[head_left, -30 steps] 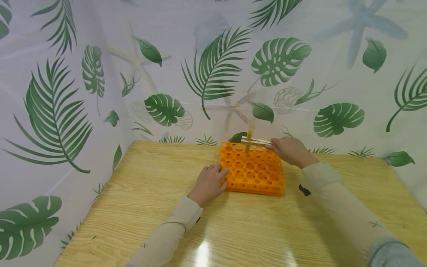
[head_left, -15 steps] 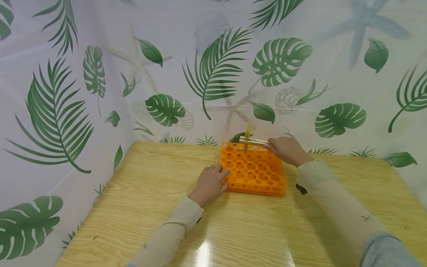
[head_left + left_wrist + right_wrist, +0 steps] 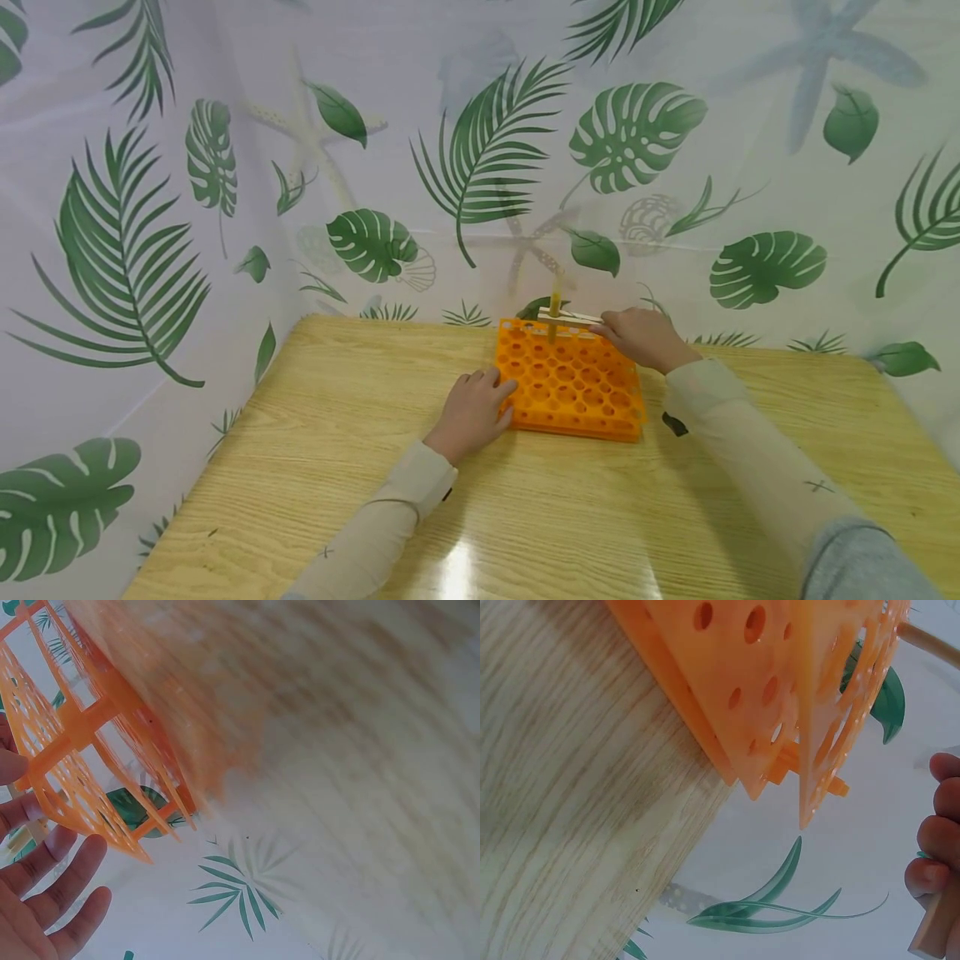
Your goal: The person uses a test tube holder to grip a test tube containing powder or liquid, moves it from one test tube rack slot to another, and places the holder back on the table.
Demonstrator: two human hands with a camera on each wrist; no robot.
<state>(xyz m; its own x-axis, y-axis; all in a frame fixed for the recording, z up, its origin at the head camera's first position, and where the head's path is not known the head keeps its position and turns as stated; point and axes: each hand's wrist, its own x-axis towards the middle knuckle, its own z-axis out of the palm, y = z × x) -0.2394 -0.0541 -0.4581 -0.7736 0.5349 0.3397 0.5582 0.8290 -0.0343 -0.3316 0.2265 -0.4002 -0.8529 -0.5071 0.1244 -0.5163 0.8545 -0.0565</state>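
My right hand (image 3: 643,337) grips a wooden test tube clamp (image 3: 573,317), with fingers curled round its handle (image 3: 934,926) in the right wrist view. The clamp's jaws are round a test tube (image 3: 555,302) of yellow liquid, which stands nearly upright over the back row of an orange test tube rack (image 3: 566,375). Whether the tube's lower end is inside a hole or just behind the top plate, I cannot tell. My left hand (image 3: 468,412) rests at the rack's front left corner. In the left wrist view its other fingers (image 3: 71,877) extend loosely beside the rack (image 3: 79,727).
The rack stands near the back edge of a wood-grain table (image 3: 360,375). Close behind it hangs a white cloth (image 3: 450,167) printed with green leaves, and more of it covers the left side. A dark strap end (image 3: 675,423) dangles by the right sleeve.
The right hand has shifted slightly left with the clamp and tube, mostly in the first half second. The tube has come a little lower. Left hand and rack look unmoved.
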